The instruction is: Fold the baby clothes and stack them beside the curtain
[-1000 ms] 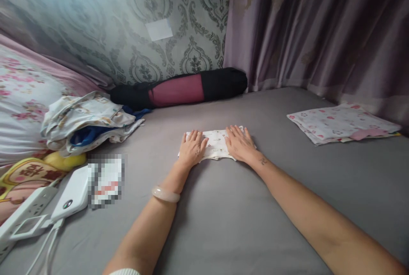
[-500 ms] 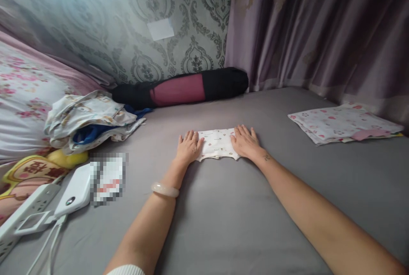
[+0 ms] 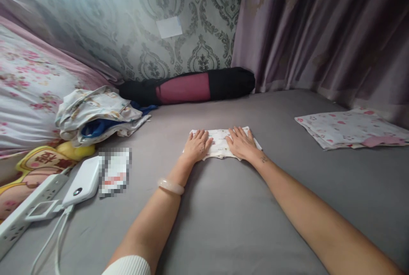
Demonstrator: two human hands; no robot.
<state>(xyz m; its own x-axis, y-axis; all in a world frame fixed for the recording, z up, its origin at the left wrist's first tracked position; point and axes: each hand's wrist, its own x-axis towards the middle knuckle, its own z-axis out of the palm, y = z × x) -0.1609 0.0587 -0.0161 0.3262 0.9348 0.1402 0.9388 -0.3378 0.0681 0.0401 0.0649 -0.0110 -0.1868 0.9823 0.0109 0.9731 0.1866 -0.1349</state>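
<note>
A small white garment (image 3: 219, 144) with a tiny print lies folded flat on the grey bed sheet (image 3: 204, 211). My left hand (image 3: 197, 145) rests palm down on its left part, fingers spread. On the right part lies my right hand (image 3: 242, 142), also flat with its fingers apart. Both hands press on the cloth without gripping it, and each covers some of it. Between them the printed middle shows. What kind of garment it is I cannot tell for sure.
Folded printed cloths (image 3: 348, 128) lie at the right. A rumpled clothes pile (image 3: 99, 113) sits at the left, above a power bank (image 3: 83, 180), power strip (image 3: 30, 207) and yellow plush (image 3: 44, 160). Along the wall stretches a black and maroon bag (image 3: 185, 87).
My hands have come closer together on the garment, so its outer edges now show beyond them. The whole view has shifted slightly, moving the surroundings to the right.
</note>
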